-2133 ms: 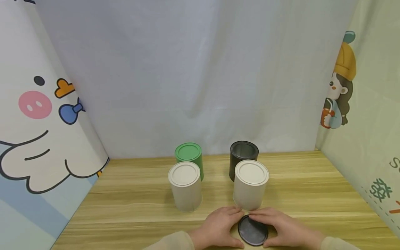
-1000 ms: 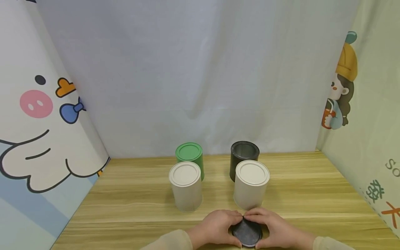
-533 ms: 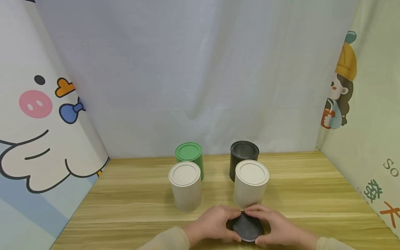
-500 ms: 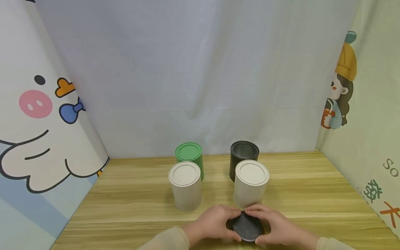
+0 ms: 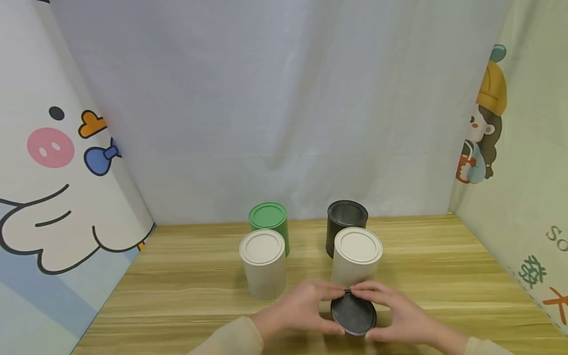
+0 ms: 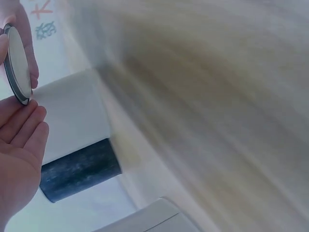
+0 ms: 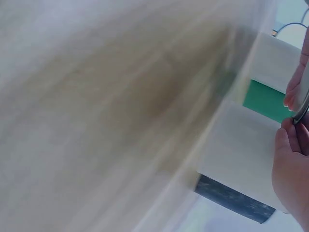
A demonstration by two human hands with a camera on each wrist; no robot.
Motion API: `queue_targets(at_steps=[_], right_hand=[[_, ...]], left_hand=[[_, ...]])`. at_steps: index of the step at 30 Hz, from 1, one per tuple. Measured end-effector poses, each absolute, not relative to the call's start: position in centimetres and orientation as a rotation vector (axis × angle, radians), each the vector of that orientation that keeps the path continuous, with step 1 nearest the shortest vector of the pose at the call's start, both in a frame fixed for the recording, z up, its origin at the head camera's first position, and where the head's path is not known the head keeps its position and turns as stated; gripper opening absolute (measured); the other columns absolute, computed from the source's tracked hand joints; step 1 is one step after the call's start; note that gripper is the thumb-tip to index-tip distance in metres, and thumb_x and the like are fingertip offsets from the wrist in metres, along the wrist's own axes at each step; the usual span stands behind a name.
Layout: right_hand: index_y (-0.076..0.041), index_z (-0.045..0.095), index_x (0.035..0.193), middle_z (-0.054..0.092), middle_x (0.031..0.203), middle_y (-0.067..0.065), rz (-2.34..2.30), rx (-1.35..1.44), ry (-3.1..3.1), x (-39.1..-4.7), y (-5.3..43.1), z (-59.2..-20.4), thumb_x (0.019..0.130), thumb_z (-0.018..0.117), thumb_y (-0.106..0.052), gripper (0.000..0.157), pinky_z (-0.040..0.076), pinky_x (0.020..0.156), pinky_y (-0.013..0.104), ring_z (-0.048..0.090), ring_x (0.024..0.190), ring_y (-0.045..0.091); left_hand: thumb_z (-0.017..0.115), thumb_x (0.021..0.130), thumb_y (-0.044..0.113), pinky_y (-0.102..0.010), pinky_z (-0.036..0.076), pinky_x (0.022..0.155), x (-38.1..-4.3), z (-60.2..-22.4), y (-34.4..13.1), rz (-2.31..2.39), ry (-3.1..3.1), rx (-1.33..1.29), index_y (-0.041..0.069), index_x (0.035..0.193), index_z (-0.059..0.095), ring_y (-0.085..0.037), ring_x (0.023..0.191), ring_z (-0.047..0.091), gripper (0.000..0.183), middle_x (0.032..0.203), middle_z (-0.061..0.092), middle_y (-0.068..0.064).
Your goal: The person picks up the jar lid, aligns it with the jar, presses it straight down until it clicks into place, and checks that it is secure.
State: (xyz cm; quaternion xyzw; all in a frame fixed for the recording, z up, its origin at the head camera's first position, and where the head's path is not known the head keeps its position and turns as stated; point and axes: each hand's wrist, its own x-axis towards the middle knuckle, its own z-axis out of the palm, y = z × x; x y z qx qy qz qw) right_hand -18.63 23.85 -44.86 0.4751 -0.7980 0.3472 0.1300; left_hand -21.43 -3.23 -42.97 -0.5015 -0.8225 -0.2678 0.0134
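Between the two hands is a round black lid [image 5: 353,312], held by its edge. My left hand [image 5: 306,306] pinches its left side, thumb at the near edge and fingers at the far edge. The right hand [image 5: 399,313] pinches the right side the same way. In the left wrist view the lid [image 6: 18,63] shows a pale underside and is raised off the table. Just beyond the fingertips stands a white can [image 5: 356,266] with its lid on. Behind it is a black can [image 5: 347,214] with an open top.
To the left stands another lidded white can [image 5: 264,271], with a green lidded can [image 5: 268,217] behind it. The wooden table [image 5: 186,281] ends at a pale curtain [image 5: 266,123] at the back, with printed cloths on both sides.
Both hands closed in on the lid, which lay on the table, and lifted it. It has since risen and moved slightly forward. The cans have not moved.
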Motion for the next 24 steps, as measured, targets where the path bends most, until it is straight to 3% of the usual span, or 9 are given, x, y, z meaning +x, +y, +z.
queue_targets(at_steps=[9,19,24], right_hand=[[-0.002,0.057,0.137,0.054,0.137,0.009,1.009,1.382,-2.312,-18.6,24.0,-41.2,0.067,0.092,-0.018,0.08,0.034,0.105,0.015,0.048,0.128,0.014],[-0.004,0.057,0.138,0.053,0.139,0.008,0.967,1.3,-2.375,-19.0,24.1,-38.2,0.074,0.089,-0.026,0.075,0.039,0.103,0.017,0.048,0.128,0.015],[-0.001,0.058,0.136,0.053,0.139,0.012,0.96,1.293,-2.34,-19.9,24.1,-37.4,0.069,0.092,-0.014,0.076,0.038,0.104,0.017,0.046,0.131,0.014]], left_hand=[[0.088,0.076,0.033,-0.016,0.04,0.103,-21.6,-40.6,-3.3,-0.981,-2.441,-1.546,0.002,0.132,0.063,-0.011,0.123,0.056,0.069,0.131,0.063,-0.006],[0.09,0.073,0.029,-0.02,0.042,0.103,-22.2,-38.2,-3.3,-1.009,-2.359,-1.501,0.002,0.132,0.063,-0.016,0.122,0.058,0.07,0.133,0.063,-0.008],[0.089,0.074,0.029,-0.026,0.043,0.105,-22.7,-37.1,-3.3,-1.017,-2.408,-1.416,0.003,0.133,0.062,-0.02,0.124,0.057,0.069,0.133,0.062,-0.009]])
